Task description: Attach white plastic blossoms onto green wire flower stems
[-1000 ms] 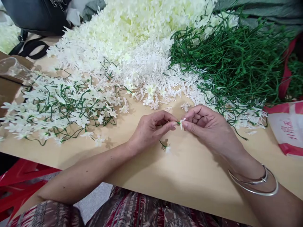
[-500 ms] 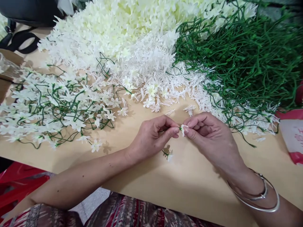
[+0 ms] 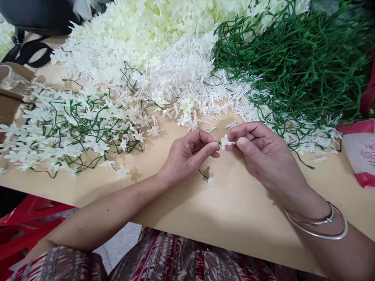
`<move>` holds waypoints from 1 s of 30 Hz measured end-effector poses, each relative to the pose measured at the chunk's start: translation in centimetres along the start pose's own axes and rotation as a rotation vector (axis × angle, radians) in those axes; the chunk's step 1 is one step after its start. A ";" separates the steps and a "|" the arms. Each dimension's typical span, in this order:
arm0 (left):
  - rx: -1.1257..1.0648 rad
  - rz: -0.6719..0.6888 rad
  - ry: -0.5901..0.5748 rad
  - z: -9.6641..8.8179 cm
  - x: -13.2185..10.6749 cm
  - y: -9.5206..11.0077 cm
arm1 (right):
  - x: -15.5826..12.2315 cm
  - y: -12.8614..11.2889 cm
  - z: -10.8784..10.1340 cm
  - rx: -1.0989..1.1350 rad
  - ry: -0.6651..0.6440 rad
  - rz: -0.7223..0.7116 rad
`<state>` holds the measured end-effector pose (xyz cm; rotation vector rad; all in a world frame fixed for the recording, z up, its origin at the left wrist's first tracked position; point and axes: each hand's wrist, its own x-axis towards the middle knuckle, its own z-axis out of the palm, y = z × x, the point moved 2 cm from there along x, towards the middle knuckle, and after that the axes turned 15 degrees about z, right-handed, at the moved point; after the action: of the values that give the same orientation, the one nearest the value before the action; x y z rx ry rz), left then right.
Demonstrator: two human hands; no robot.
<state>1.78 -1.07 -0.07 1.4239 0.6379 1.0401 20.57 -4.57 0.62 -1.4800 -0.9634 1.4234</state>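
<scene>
Left hand [image 3: 187, 156], right hand [image 3: 260, 152], one flower [image 3: 224, 141] pinched between, two bangles [image 3: 322, 224]

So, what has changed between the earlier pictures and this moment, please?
The right hand has opened a little: its thumb has drawn back, so the small white plastic flower now shows fully between both hands, with thin white stamens towards the right fingers. The left hand still pinches the green stem. The loose flower sprig on the tan table, and the piles of white flowers and green stems, stayed as they were.
</scene>
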 end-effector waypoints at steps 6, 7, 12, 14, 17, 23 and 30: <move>-0.015 0.017 0.000 0.0 0.0 0.2 | -0.3 -0.3 0.3 -0.100 -0.022 -0.017; -0.015 0.018 -0.008 0.1 0.1 0.2 | -0.3 -0.4 0.4 -0.114 -0.018 -0.022; 0.014 0.003 -0.014 0.2 -0.1 0.1 | -0.6 -0.6 0.7 -0.123 -0.016 -0.038; 0.037 0.005 -0.020 0.2 -0.3 0.1 | -0.6 -0.4 0.7 -0.116 -0.026 -0.048; 0.055 0.014 -0.045 0.1 -0.3 0.2 | -0.6 -0.1 0.6 -0.124 -0.039 -0.066; 0.142 -0.003 -0.096 -0.1 -0.3 0.9 | -0.8 0.3 0.4 -0.193 -0.076 -0.114; 0.208 0.015 -0.107 -0.1 0.0 1.0 | -0.8 0.2 0.7 -0.219 -0.082 -0.126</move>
<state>1.51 -1.22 0.85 1.6552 0.6731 0.9226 19.81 -5.33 0.70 -1.4969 -1.2749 1.3296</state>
